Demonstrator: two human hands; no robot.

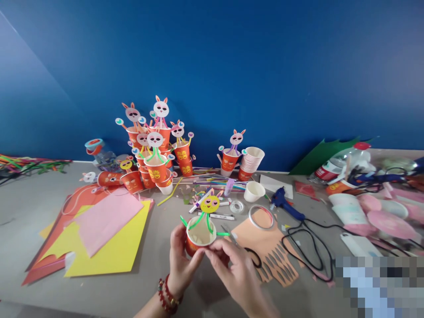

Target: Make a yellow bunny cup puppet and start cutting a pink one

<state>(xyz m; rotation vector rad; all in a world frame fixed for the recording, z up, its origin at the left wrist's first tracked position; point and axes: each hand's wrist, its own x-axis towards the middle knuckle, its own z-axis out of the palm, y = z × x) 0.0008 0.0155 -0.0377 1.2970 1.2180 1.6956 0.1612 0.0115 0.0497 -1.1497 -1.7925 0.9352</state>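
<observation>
My left hand [180, 265], with red bead bracelets on its wrist, is wrapped round the left side of a red paper cup [194, 248]. The thumb and fingertips of my right hand [235, 271] are closed on the cup's right side near the rim. Out of the cup rises a yellow paper rabbit face [210, 204] with pink ears, carried on green strips [208, 223]. More green strips stick out over the rim on both sides. Under my right hand, the black handle of a pair of scissors [254, 257] shows, partly hidden, on orange paper.
Red cups with white rabbit faces [155, 172] stand stacked at the back left. Coloured paper [132, 247] lies at left. Cut orange paper [271, 247], a tape ring [261, 217], a blue glue gun [286, 203] with its cord, white cups [254, 191] and a bottle [341, 163] occupy the right.
</observation>
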